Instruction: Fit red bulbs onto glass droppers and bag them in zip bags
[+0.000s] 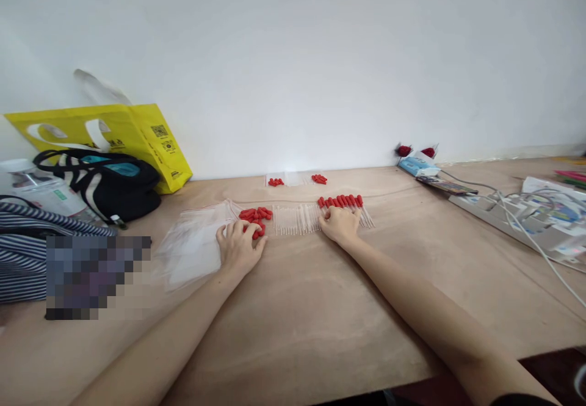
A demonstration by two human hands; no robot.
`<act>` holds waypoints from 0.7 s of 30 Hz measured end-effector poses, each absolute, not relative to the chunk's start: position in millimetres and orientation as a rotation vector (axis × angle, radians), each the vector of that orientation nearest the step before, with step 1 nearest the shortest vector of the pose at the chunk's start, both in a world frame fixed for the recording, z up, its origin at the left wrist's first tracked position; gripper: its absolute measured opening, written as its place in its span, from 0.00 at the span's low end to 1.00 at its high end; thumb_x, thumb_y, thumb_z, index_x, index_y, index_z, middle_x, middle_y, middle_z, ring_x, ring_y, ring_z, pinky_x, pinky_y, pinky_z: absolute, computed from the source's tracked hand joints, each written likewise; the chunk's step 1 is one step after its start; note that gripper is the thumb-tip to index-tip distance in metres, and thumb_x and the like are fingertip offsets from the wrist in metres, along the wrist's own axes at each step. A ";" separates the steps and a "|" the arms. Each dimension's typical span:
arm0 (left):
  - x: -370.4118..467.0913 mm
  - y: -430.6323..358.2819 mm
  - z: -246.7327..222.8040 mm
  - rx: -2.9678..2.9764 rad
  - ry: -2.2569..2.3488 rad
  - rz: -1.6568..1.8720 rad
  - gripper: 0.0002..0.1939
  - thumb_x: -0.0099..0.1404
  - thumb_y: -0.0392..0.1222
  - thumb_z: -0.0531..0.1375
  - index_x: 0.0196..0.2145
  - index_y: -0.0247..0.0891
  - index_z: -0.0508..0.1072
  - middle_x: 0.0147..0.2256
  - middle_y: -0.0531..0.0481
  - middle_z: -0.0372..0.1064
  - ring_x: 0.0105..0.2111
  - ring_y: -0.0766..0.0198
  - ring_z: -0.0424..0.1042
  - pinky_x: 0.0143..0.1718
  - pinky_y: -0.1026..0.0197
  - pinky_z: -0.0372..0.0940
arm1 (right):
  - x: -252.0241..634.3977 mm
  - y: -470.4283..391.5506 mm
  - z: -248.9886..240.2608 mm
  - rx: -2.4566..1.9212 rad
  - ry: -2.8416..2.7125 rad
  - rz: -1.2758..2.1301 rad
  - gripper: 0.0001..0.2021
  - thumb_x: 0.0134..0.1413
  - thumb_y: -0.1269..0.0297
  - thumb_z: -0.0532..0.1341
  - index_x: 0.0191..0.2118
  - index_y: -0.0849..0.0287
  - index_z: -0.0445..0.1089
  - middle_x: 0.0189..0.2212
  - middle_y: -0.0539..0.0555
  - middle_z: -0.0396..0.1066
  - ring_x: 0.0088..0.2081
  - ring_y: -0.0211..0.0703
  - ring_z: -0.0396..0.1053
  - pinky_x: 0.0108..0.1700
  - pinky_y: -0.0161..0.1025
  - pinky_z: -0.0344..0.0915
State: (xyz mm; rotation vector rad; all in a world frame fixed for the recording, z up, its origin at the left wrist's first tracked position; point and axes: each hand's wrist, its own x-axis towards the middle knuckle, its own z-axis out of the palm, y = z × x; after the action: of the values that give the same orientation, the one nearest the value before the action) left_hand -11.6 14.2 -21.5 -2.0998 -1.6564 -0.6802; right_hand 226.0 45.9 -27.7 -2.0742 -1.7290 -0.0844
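Note:
My left hand (238,247) rests with its fingers spread at a pile of small red capsule-shaped pieces (255,213). Part of the pile is hidden behind its fingers. Just beside it, to the left, lie clear plastic bags (195,244) in a loose stack. In the middle, many thin pale sticks (295,220) lie side by side in a row. Over the right part of this row, my right hand (341,223) is curled, fingers bent down near a line of red pieces (341,201) at the sticks' far ends. What its fingertips grip is hidden.
Near the wall lies another clear bag (295,178) with two small red heaps. To the left stand a yellow bag (169,149), a black bag (123,192) and a striped cloth (27,253). On the right are a tissue pack (417,166), a power strip (517,220) and cables.

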 end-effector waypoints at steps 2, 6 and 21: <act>-13.4 16.7 -21.5 -2.088 -1.617 -0.670 0.08 0.55 0.44 0.59 0.31 0.39 0.72 0.36 0.45 0.66 0.39 0.52 0.62 0.47 0.46 0.47 | 224.0 46.4 -26.7 -2.115 -1.739 -0.081 0.13 0.48 0.60 0.52 0.29 0.59 0.71 0.28 0.58 0.72 0.35 0.48 0.66 0.43 0.47 0.45; -16.3 20.3 -21.8 -2.072 -1.530 -0.676 0.07 0.55 0.43 0.58 0.30 0.39 0.73 0.35 0.45 0.67 0.39 0.52 0.63 0.48 0.45 0.46 | 222.2 47.2 -23.8 -2.176 -1.779 -0.086 0.13 0.48 0.63 0.52 0.29 0.62 0.72 0.28 0.61 0.72 0.34 0.49 0.67 0.44 0.47 0.46; -6.5 -0.8 -16.7 -2.226 -1.323 -1.100 0.06 0.58 0.41 0.57 0.28 0.39 0.73 0.31 0.48 0.68 0.36 0.57 0.65 0.45 0.49 0.55 | 231.0 27.4 -23.9 -1.991 -2.010 -0.241 0.14 0.55 0.66 0.49 0.34 0.67 0.70 0.33 0.66 0.70 0.38 0.52 0.65 0.41 0.45 0.50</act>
State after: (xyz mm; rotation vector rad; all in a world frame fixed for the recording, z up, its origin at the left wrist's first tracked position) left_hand -6.5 -0.8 -16.7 -2.2263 -1.3232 -1.1003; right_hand 231.0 27.4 -23.9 -1.9911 -2.0102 -0.2409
